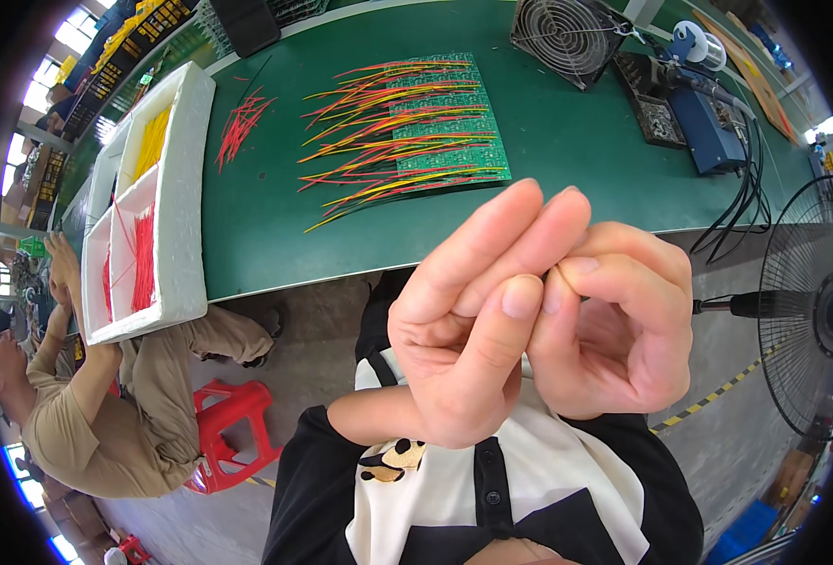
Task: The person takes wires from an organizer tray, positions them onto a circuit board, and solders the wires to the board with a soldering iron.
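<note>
My left hand and my right hand are raised close together in front of my chest, just off the table's near edge. Their fingertips meet. The left thumb presses toward the straight, joined fingers. On the right, thumb and index finger form a pinch. Whatever lies between the fingertips is hidden or too small to name. Beyond my hands lies a green circuit board panel, with rows of red, yellow and black wires reaching out past its left side.
Loose red wires lie left of the panel, beside a white foam box holding yellow and red wires. A boxed fan, a blue soldering unit and a solder spool stand back right. A co-worker sits left; a large fan stands right.
</note>
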### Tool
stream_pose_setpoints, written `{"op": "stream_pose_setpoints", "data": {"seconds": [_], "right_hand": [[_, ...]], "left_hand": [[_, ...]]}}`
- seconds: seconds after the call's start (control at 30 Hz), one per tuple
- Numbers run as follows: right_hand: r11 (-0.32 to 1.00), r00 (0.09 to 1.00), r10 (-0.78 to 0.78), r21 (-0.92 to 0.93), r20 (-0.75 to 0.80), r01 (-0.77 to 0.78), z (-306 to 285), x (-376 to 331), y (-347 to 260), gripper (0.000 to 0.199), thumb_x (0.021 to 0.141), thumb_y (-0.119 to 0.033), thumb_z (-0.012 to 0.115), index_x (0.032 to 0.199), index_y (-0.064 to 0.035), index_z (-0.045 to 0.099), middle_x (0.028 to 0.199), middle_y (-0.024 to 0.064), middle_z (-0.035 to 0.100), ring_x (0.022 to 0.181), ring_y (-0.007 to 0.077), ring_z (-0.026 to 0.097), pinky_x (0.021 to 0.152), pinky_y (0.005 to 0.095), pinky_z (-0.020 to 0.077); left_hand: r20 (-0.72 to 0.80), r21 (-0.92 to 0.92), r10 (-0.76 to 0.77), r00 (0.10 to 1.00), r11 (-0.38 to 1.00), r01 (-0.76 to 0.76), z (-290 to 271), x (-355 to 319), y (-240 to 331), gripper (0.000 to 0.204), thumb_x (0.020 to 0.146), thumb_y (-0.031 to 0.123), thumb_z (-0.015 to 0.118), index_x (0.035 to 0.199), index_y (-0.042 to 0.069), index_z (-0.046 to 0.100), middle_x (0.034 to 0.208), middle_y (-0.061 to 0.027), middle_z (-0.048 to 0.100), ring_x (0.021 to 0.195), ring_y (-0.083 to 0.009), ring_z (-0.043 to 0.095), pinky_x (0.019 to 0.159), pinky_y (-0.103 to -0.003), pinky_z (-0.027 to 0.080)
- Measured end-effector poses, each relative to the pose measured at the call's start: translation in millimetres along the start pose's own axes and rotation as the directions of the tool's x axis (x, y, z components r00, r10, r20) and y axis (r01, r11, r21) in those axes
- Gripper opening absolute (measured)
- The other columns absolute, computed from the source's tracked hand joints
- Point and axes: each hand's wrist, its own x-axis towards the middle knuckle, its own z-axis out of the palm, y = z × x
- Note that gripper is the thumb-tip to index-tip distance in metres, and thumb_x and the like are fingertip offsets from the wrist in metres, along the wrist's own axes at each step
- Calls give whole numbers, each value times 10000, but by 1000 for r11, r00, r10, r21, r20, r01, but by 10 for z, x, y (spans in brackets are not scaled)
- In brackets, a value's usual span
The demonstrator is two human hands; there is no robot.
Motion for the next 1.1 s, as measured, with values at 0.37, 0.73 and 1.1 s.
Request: {"op": "stream_pose_setpoints", "data": {"seconds": [0.37,0.73,1.1], "right_hand": [[1000,999,-15,1,35,15,-20,-12,13,260,727,110,604,965,34,531,904,178,557,675,134,553,586,217,447],[999,999,-2,-38,43,3,-28,-34,9,258,728,109,601,964,30,533,923,182,559,702,146,566,608,223,456],[998,998,1,-70,66,3,-55,-27,1,233,734,95,601,943,27,524,925,188,557,708,149,568,618,225,460]], "left_hand": [[-18,17,-17,1000,1000,17,-3,-15,17,483,916,39,325,1382,-16,213,1332,-193,415,1247,-244,396,1000,-340,341],[-56,-16,-47,997,999,46,5,-31,30,462,922,34,330,1374,-10,244,1319,-202,428,1203,-239,446,980,-333,367],[-30,-30,-46,999,999,45,1,-16,24,453,920,18,320,1364,-29,247,1307,-216,431,1241,-253,409,1031,-348,327]]}}
